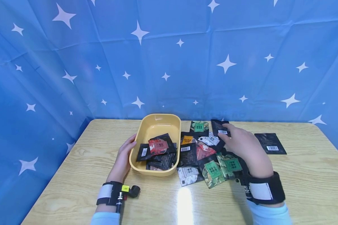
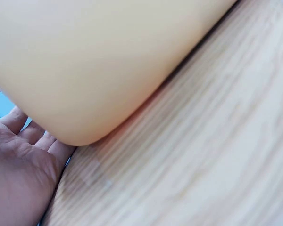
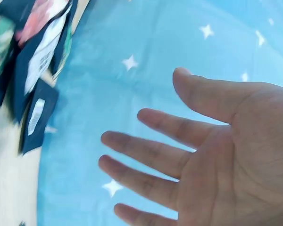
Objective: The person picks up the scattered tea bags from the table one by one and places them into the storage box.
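My left hand [image 1: 125, 155] rests along the left wall of a yellow plastic bin [image 1: 138, 137], its fingers against the side below the rim; the left wrist view shows the fingers [image 2: 26, 129] relaxed along the bin's outer wall. Inside the bin lie several black sachets, with a red-labelled sachet [image 1: 158, 146] on top. Over the right part of a sachet pile hovers my right hand [image 1: 243, 147]. Its fingers [image 3: 151, 150] are spread and hold nothing in the right wrist view. Nearest to its fingertips is a black sachet with a barcode [image 1: 218, 124] at the table's back edge.
Beside the bin's right wall lie overlapping sachets, among them a green-labelled sachet [image 1: 212, 170], a white-patterned sachet [image 1: 189, 175] and an orange-labelled sachet [image 1: 187, 139]. A lone black sachet [image 1: 270, 143] lies farther right. Behind the wooden table [image 1: 81, 165] hangs a blue star-patterned cloth [image 1: 186, 62].
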Demonstrator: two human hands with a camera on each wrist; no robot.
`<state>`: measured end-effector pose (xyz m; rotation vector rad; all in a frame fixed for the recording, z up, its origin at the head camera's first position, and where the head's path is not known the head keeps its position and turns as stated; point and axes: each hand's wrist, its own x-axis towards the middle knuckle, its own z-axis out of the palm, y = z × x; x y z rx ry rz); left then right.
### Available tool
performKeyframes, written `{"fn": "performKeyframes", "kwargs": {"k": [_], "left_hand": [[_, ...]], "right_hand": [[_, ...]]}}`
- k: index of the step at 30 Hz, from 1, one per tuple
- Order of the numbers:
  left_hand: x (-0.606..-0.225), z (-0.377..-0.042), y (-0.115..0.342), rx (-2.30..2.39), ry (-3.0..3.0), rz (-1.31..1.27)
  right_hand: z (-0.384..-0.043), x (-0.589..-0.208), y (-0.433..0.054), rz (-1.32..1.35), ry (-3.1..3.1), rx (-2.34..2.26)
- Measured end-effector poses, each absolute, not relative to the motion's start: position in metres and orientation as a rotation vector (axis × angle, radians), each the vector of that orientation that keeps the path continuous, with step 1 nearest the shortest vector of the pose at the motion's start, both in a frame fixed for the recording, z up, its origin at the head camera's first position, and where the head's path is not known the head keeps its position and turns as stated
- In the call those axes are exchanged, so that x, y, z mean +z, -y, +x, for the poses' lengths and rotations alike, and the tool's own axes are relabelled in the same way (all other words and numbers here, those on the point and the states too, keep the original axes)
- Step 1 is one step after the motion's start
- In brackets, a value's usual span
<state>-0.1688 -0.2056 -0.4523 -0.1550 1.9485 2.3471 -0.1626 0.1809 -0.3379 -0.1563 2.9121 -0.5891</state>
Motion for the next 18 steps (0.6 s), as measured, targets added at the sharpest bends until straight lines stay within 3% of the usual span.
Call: {"fn": "performKeyframes", "kwargs": {"k": [18], "left_hand": [[-0.451, -0.169, 0.206, 2.371, -1.934, -0.153]], "right_hand": [[-0.178, -0.378, -0.263, 0.045, -2.772, -0.686]]}}
